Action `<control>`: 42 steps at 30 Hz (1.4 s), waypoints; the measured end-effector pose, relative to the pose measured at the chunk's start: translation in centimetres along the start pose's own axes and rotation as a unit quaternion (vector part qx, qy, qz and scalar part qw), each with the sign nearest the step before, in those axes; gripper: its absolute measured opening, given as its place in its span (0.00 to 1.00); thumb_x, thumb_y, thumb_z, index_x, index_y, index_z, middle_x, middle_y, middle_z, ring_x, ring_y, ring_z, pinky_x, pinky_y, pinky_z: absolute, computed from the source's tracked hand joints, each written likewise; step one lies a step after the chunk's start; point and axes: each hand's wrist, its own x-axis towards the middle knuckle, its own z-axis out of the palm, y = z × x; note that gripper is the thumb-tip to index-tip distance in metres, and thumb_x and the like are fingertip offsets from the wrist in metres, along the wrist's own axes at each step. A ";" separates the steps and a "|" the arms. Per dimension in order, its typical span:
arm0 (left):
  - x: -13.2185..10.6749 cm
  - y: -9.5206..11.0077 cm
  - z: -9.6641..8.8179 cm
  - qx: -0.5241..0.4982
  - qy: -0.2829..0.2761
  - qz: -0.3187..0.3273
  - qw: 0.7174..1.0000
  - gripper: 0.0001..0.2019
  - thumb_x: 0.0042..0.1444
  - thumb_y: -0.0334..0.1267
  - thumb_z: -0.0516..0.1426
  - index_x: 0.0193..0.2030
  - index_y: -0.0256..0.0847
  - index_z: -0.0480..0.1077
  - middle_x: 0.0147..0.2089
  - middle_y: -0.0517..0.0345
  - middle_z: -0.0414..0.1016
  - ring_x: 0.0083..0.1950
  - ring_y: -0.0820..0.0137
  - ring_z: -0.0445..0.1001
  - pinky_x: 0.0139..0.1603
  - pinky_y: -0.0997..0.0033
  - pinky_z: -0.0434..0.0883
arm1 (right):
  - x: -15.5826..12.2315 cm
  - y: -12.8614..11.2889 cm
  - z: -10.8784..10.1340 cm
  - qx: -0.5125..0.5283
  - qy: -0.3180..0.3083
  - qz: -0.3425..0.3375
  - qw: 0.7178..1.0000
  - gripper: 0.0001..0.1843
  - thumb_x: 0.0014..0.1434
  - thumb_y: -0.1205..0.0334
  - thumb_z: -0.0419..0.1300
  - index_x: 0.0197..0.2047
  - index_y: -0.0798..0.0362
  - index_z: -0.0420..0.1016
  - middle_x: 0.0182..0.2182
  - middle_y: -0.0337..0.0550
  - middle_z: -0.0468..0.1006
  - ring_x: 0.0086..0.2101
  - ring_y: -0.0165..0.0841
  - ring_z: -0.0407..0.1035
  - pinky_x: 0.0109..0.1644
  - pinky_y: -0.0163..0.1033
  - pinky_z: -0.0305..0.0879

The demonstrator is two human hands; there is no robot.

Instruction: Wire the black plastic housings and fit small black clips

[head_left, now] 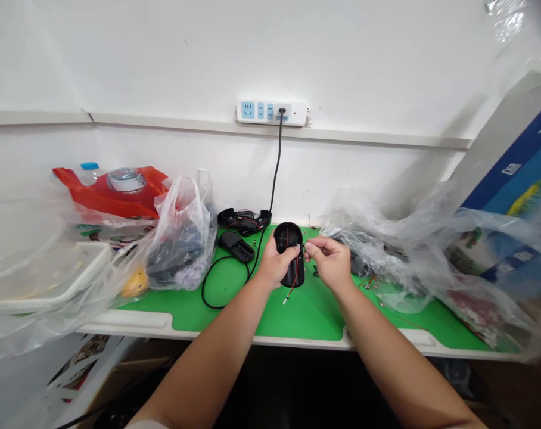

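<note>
My left hand (276, 262) grips the left side of an oval black plastic housing (291, 277), its thumb lying across the inside. A thin red wire runs through the housing, and a red lead with a small white connector (285, 300) hangs below its lower end. At the housing's right edge, my right hand (328, 259) is pinched closed, thumb against forefinger. Whatever sits between those fingertips is too small to make out. Left of the hands lies a similar black shell (236, 246), and behind it a pile of black housings with red wires (244, 221).
A black cable (276, 170) drops from the wall power strip (273, 112) and loops on the green tabletop (270, 325). Plastic bags (181, 238) and a red bag (118, 193) stand left. Clear plastic (400, 262), loose wires (369, 283) and a large box (516, 173) are right.
</note>
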 end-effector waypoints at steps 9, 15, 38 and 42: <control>-0.2 0.5 0.2 -0.009 -0.002 -0.027 1.000 0.21 0.41 0.39 0.62 0.42 0.44 0.59 0.28 0.65 0.69 0.24 0.73 0.71 0.24 0.72 0.71 | 0.0 0.0 -0.2 0.012 -0.027 -0.026 0.999 0.06 0.52 0.61 0.63 0.29 0.54 0.72 0.24 0.38 0.68 0.21 0.26 0.65 0.23 0.35 0.63; -0.6 1.4 0.2 -0.058 -0.033 -0.085 0.994 0.20 0.40 0.41 0.61 0.40 0.43 0.59 0.25 0.64 0.68 0.22 0.71 0.70 0.20 0.68 0.71 | 0.0 -0.1 -0.7 -0.096 -0.048 -0.145 0.984 0.02 0.53 0.66 0.61 0.29 0.53 0.74 0.26 0.42 0.72 0.24 0.29 0.67 0.28 0.38 0.66; 0.0 1.3 -0.4 -0.098 -0.007 -0.113 0.989 0.23 0.39 0.43 0.62 0.43 0.44 0.61 0.29 0.63 0.70 0.23 0.74 0.71 0.23 0.71 0.72 | 0.6 0.6 -1.0 0.077 0.004 0.045 0.996 0.10 0.50 0.59 0.65 0.35 0.54 0.73 0.25 0.39 0.74 0.23 0.27 0.68 0.27 0.35 0.67; -0.2 1.3 -0.3 -0.059 -0.037 -0.092 0.993 0.27 0.39 0.42 0.63 0.47 0.50 0.57 0.29 0.67 0.68 0.22 0.73 0.70 0.21 0.70 0.72 | 0.9 0.1 -1.7 0.052 -0.105 0.120 0.986 0.13 0.49 0.56 0.66 0.34 0.57 0.74 0.21 0.39 0.74 0.21 0.28 0.68 0.26 0.35 0.67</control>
